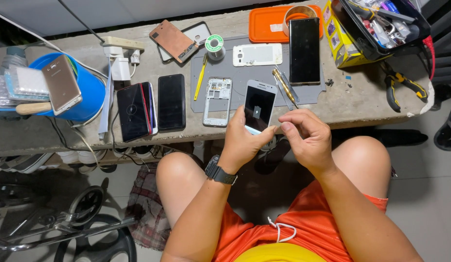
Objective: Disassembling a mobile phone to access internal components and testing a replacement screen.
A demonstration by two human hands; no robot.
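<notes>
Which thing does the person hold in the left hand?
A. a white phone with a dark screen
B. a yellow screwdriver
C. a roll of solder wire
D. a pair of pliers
A: the left hand grips the lower end of the white phone, its dark screen facing up, while the right hand is beside it.

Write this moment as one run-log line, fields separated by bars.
left hand: holds white smartphone, dark screen up | right hand: fingertips pinched beside phone | grey work mat: silver phone frame, yellow-handled screwdriver
</notes>
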